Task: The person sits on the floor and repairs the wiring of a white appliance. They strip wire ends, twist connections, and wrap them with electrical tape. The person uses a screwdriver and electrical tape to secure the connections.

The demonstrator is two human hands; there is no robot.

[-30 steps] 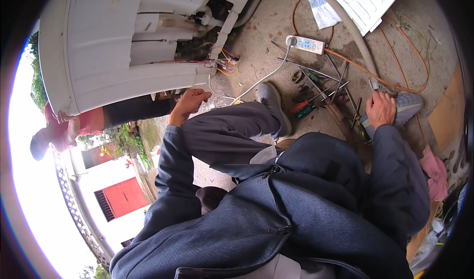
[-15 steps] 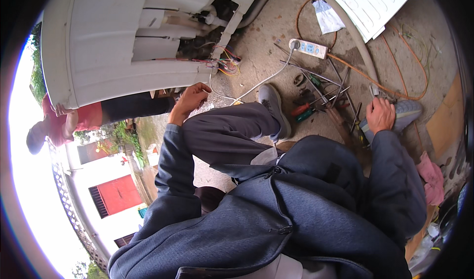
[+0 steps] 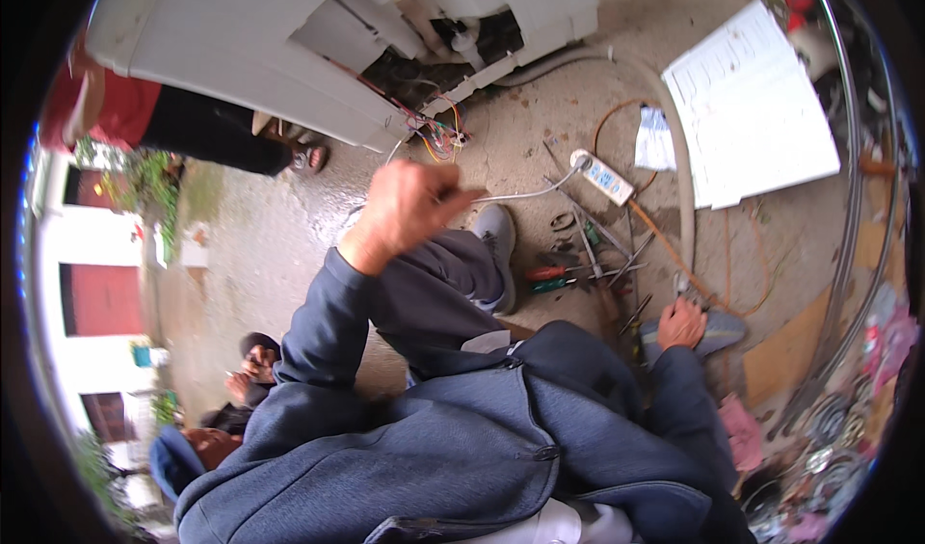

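My left hand (image 3: 403,212) is raised over my bent left knee, a little blurred. Its index finger points out, the others curl loosely, and I see nothing held. Behind it passes the white cable (image 3: 525,195) of a power strip (image 3: 605,178). My right hand (image 3: 681,324) lies with its fingers down by my grey right shoe (image 3: 718,334), near the end of a grey hose (image 3: 686,187); its fingertips are partly hidden. Between my feet are several metal rods and screwdrivers, among them a red-handled screwdriver (image 3: 545,273).
A large white appliance (image 3: 241,43) with an opening and loose coloured wires (image 3: 441,139) stands ahead. A white panel (image 3: 756,110) lies at the right, beyond an orange cord (image 3: 665,231). One person in red (image 3: 116,110) is beside the appliance; two others are at lower left.
My view has swung, bringing more of the white panel and two people at lower left into sight. My left hand has risen from beside the knee. My right hand stays by the shoe.
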